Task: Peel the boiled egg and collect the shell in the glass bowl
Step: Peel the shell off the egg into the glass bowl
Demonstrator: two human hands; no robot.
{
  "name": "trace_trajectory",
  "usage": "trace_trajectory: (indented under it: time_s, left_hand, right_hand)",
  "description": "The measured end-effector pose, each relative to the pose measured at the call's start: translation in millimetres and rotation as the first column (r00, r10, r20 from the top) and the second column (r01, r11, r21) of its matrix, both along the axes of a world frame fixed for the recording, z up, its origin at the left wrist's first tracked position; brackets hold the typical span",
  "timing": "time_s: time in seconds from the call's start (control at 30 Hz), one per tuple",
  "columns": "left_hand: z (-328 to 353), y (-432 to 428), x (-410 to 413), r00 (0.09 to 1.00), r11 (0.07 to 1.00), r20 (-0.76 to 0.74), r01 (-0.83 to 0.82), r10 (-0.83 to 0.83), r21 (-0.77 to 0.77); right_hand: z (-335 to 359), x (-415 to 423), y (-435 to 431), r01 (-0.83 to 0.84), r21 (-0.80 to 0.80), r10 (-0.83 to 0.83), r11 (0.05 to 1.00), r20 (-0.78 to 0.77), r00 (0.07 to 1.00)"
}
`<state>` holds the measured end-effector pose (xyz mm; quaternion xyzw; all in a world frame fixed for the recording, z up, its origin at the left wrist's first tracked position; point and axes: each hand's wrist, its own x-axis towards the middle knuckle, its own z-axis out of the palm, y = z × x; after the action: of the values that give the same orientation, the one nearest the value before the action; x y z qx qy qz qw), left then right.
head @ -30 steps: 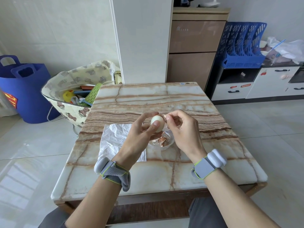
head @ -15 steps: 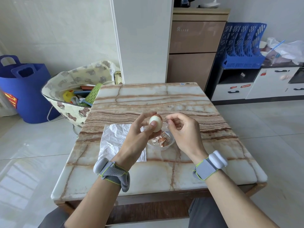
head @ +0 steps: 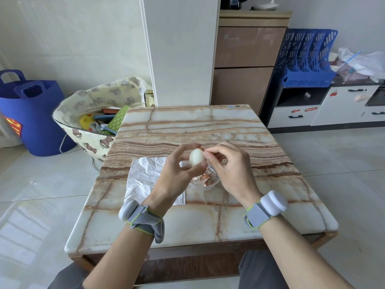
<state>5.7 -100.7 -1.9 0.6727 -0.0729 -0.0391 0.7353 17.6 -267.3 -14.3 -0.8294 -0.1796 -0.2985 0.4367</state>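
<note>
Our right hand (head: 231, 167) is coming back in, pinching the last brown shell bit (head: 201, 149) atop the egg (head: 195, 157) our left hand (head: 177, 173) is gripping over the glass bowl (head: 206, 187), so we're nearly finishing.

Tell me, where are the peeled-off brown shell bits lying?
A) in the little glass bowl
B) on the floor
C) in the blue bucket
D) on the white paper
A: the brown shell bits sit inside the glass bowl, just below the egg that the left hand holds.
</note>
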Motion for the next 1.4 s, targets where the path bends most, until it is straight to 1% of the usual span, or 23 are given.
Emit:
trace_trajectory:
  time_s: [0.13,0.23,0.37,0.53,0.67,0.73,0.9,1.03,1.2,1.3,1.4]
  left_hand:
    - [0.8,1.1,-0.9,1.000,1.000,-0.004,-0.021,0.021,-0.012]
    - [1.1,0.9,-0.5,1.000,1.000,-0.004,-0.015,0.015,-0.008]
    - [-0.5,-0.5,0.8,1.000,0.999,-0.013,0.000,0.000,-0.043]
    - [-2.1,-0.8,3.2,1.000,0.996,-0.026,0.014,-0.016,-0.084]
    - [-3.6,-0.3,3.4,0.999,0.996,-0.031,0.022,-0.025,-0.089]
    - [-3.5,0.0,3.1,0.999,0.997,-0.029,0.023,-0.025,-0.076]
    - [-2.6,0.9,2.6,0.999,0.998,-0.029,0.019,-0.020,-0.058]
    - [-1.4,0.5,2.3,0.999,0.998,-0.036,0.015,-0.017,-0.060]
    - [-0.5,1.2,2.1,0.999,0.998,-0.039,0.006,-0.008,-0.057]
    - [-0.2,2.4,1.8,0.999,0.997,-0.036,0.030,-0.033,-0.070]
    - [-0.7,3.5,1.8,0.999,0.999,-0.020,0.032,-0.032,-0.030]
  right_hand:
    - [-1.7,-1.0,0.8,0.034,-0.130,-0.021,0.991,0.098,0.995]
    - [-1.9,-0.1,-0.6,0.063,-0.161,-0.042,0.985,0.134,0.990]
    - [-1.0,1.1,0.9,0.066,-0.079,-0.059,0.995,0.085,0.995]
    - [0.2,2.6,-0.6,0.022,0.143,-0.005,0.989,-0.117,0.993]
    - [2.7,4.8,-3.1,0.022,0.265,0.028,0.964,-0.183,0.983]
    - [2.6,5.3,-4.7,0.031,0.273,0.024,0.961,-0.195,0.980]
    - [-2.0,5.1,-6.1,0.061,0.232,-0.012,0.971,-0.207,0.978]
    - [-3.7,7.1,-5.3,0.020,0.207,0.028,0.978,-0.230,0.973]
    - [-2.5,6.9,-4.3,-0.059,0.223,0.103,0.973,-0.188,0.977]
    - [-1.7,6.7,-4.5,-0.067,0.240,0.111,0.968,-0.177,0.978]
    - [-0.2,5.3,-4.6,-0.066,0.214,0.100,0.975,-0.152,0.983]
